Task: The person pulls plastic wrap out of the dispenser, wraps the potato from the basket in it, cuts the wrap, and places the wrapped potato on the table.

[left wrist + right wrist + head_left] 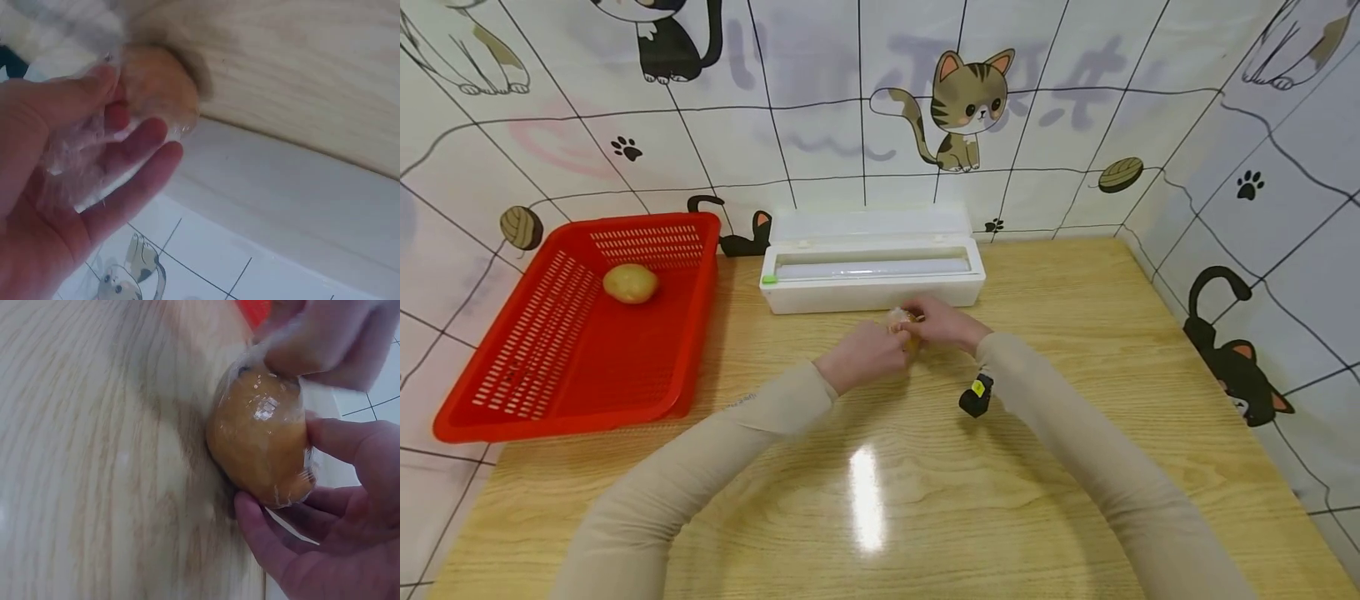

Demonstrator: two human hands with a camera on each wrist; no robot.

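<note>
A potato wrapped in clear cling film rests on the table, just in front of the white cling film box. My right hand holds the potato, its thumb and fingertips against the wrapped skin at one end. At the other end my left hand pinches a gathered bunch of film between thumb and index finger, while its remaining fingers are loosely bent. Loose film crosses the left palm. In the head view the hands hide most of the potato.
A red plastic basket with another potato inside stands at the left. The box's lid is raised, showing the film roll. A black wrist camera hangs beneath the right wrist. Cat-patterned sheeting borders the wooden table.
</note>
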